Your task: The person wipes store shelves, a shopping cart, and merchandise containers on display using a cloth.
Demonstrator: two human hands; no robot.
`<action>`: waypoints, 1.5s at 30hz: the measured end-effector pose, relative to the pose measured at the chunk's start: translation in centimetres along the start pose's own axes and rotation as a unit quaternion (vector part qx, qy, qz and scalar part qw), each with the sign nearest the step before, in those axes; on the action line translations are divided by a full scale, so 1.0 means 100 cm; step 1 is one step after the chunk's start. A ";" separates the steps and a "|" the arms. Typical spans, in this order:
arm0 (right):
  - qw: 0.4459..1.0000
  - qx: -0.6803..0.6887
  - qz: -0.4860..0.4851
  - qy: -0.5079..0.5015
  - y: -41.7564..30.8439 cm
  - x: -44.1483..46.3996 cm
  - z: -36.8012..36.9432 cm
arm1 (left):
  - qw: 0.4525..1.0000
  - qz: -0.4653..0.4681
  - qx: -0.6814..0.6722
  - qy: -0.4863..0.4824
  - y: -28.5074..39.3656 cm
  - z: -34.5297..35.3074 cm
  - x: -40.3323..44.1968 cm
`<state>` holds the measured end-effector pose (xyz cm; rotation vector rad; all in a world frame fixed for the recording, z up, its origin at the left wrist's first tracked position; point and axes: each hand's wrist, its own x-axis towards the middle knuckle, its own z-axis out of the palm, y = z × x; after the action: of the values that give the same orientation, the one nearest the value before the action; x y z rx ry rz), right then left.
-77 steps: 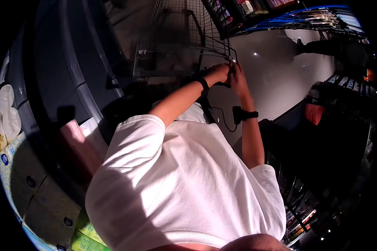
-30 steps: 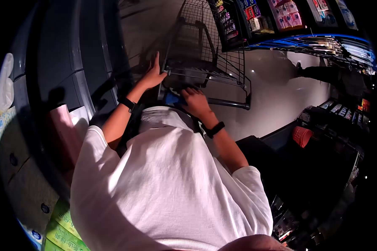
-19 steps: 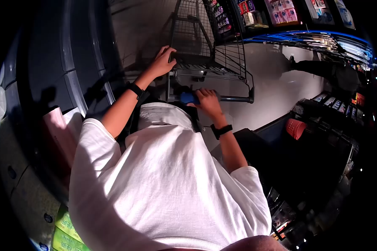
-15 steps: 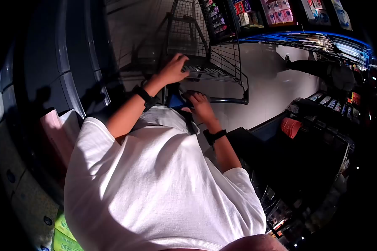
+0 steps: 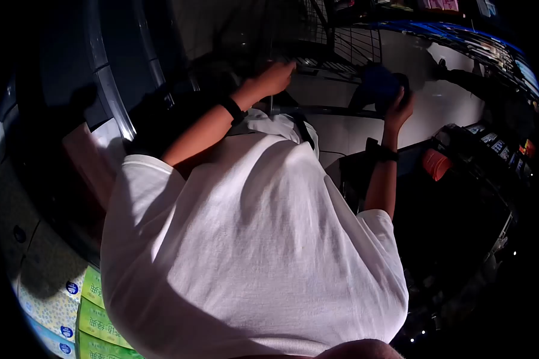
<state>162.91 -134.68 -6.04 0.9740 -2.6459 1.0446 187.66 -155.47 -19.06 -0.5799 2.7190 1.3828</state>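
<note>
**A:** Biggest stuff first: what are we looking at?

**B:** Dark shelving (image 5: pixel 72 54) fills the left side, and a wire shopping cart (image 5: pixel 353 51) sits up ahead, its lower bar (image 5: pixel 323 110) crossing in front of us. Then there's the white T-shirt (image 5: pixel 257 227), taking up most of our view. Down left we've got green packs (image 5: pixel 105 317), and over on the right a red basket (image 5: pixel 436 164).

**A:** And the blue item?

**B:** We've got the blue item (image 5: pixel 378 85) off to the right, beside the cart's near corner. It's too dark and blurred for us to say what it is. The right hand (image 5: pixel 399 112) has it, fingers wrapped around the dark edge. The left hand (image 5: pixel 274 79) is bent near the cart frame with curled fingers; we can't tell if it's gripping anything.

**A:** So what could bite us?

**B:** We'd guess a drop, since that's a one-handed hold near one edge. Swing it inward and it might clip the cart. If the left hand leans on the frame, the cart could roll. Smallest worry: that thin cord (image 5: pixel 332 152) below the right wrist could snag on the bar if the arm sweeps across.
</note>
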 end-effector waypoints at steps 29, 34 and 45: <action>0.630 -0.028 -0.182 -0.755 0.087 0.042 0.298 | 0.992 -0.017 0.061 0.110 0.033 0.012 0.005; 0.574 -0.294 -0.127 -0.753 0.156 0.061 0.309 | 0.992 -0.029 0.078 0.090 0.035 0.012 0.005; 0.673 -0.033 -0.134 -0.727 0.101 -0.001 0.355 | 0.992 -0.030 0.114 0.035 0.039 0.009 0.000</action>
<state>160.52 -152.22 -38.45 2.9587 -3.0743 -0.2020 186.17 -152.64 -16.57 -0.6968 2.8333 1.0366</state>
